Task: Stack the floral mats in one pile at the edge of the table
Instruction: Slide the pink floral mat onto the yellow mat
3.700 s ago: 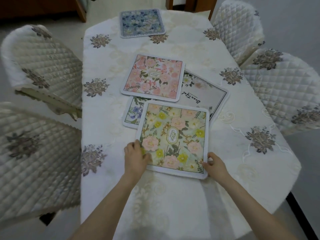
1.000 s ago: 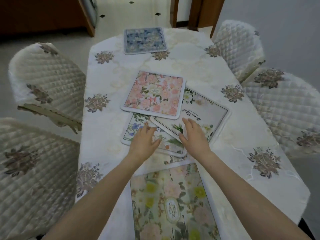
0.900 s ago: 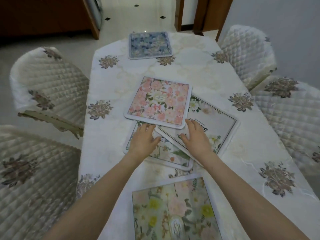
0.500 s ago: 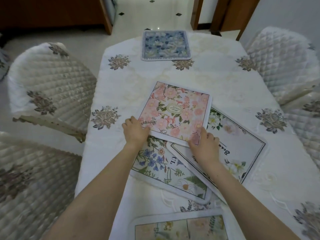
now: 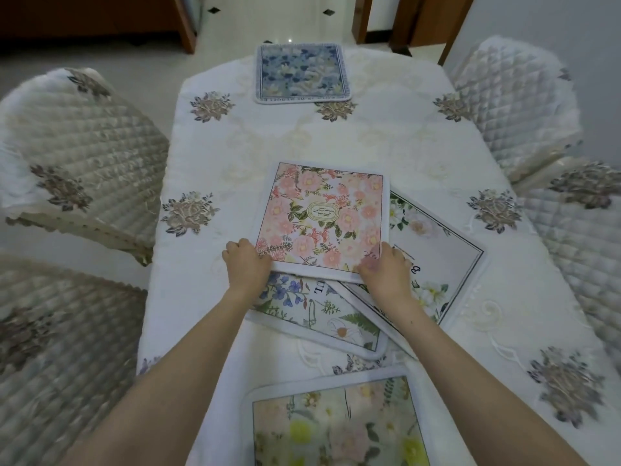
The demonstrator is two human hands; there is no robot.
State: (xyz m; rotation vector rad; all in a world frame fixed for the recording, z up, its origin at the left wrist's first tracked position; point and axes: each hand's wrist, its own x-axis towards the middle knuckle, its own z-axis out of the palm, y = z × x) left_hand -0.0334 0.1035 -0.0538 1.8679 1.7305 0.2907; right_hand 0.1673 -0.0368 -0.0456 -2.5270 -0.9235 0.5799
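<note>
A: Where do the person's hands sit?

B: Both are on the pink mat (image 5: 324,218) in the middle of the counter (image 5: 218,146). The left hand (image 5: 247,267) has its grip closed over the near left corner, fingers curled on the edge. The right hand (image 5: 386,269) has its grip closed on the near right corner, thumb on top of the mat.

A: Is the pink mat lying alone?

B: No. Its near edge overlaps two others. The blue-flower mat (image 5: 322,314) lies under it toward the person, tilted, and the white-flower mat (image 5: 437,250) lies under its right side, also tilted. Those two overlap each other near the right wrist.

A: And the rest?

B: The yellow-flower mat (image 5: 339,428) lies flat at the near edge of the counter, between the two forearms, apart from the group of three. The dark blue mat (image 5: 302,74) lies flat at the far end, well apart from all the others.

A: What surrounds the counter?

B: A white cloth (image 5: 386,136) with flower motifs covers it, and quilted chairs (image 5: 84,139) stand on both sides.
</note>
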